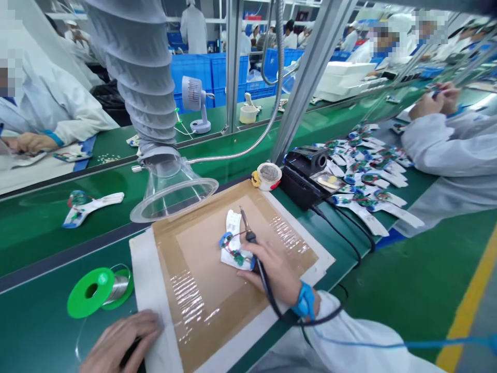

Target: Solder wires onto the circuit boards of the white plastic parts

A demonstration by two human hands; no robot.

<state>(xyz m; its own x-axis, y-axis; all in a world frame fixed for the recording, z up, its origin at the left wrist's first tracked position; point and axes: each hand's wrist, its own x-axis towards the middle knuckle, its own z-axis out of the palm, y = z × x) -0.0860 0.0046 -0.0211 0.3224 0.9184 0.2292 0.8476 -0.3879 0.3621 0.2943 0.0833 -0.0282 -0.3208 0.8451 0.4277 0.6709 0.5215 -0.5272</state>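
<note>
My right hand (277, 269) holds a soldering iron (251, 237), its handle between thumb and fingers and its metal tip pointing away from me. The same hand's fingertips rest at the near edge of a white curved plastic part (233, 223) carrying a small green circuit board (237, 255) and red and dark wires. The part lies on a brown taped cardboard mat (202, 321). My left hand (120, 339) is at the mat's left edge, fingers curled; something dark shows beneath them, too hidden to name. Beside it stands a green spool of solder wire (91, 292).
A clear fume hood (174, 199) hangs over the mat's far edge. Behind the mat's right corner are a tip-cleaner cup (267, 176) and a black soldering station (303, 181). Many similar white parts (361, 171) lie to the right, near a co-worker's hands (435, 101).
</note>
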